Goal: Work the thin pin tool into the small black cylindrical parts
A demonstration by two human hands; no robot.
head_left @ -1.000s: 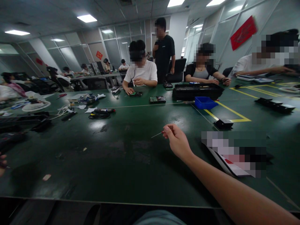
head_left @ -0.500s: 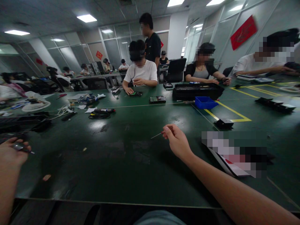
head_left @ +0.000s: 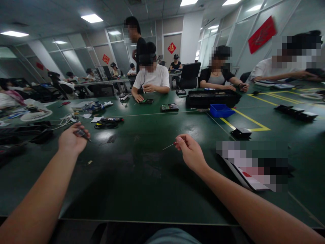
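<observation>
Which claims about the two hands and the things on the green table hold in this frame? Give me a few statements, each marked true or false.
1. The right hand pinches a thin tool whose metal shaft points toward the left hand. True.
2. The left hand is open and empty. False: it is closed on a small dark tool with a metal tip.
3. A blue bin stands right beside a long black tray. True.
4. The two hands touch each other. False: they are apart, with bare green table between them.
</observation>
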